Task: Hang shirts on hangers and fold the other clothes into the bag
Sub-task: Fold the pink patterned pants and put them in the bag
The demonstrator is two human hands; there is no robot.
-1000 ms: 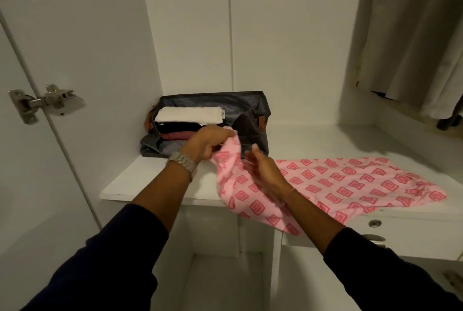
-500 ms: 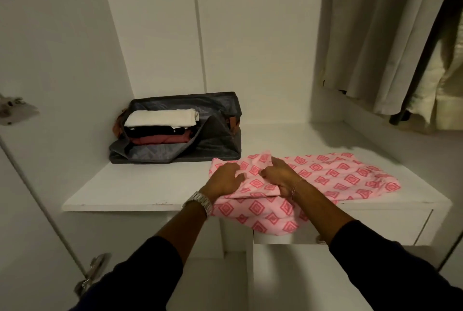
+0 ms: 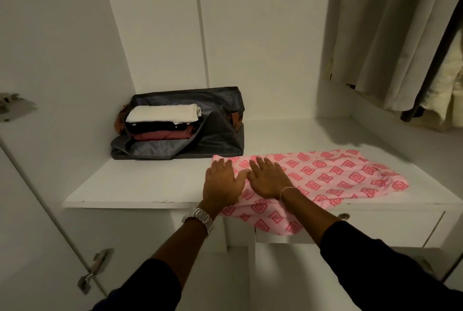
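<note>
Head view | left hand (image 3: 221,184) flat, fingers spread, pressing the near-left end of the pink patterned garment (image 3: 325,177) | right hand (image 3: 269,180) flat beside it, also pressing | garment lies on white shelf (image 3: 130,182), near edge drooping over the front | open grey bag (image 3: 220,132) just behind garment, holding folded clothes (image 3: 162,121)

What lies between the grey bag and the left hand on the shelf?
In the head view, only bare white shelf and the pink cloth's left edge separate the grey bag from the left hand.
</note>
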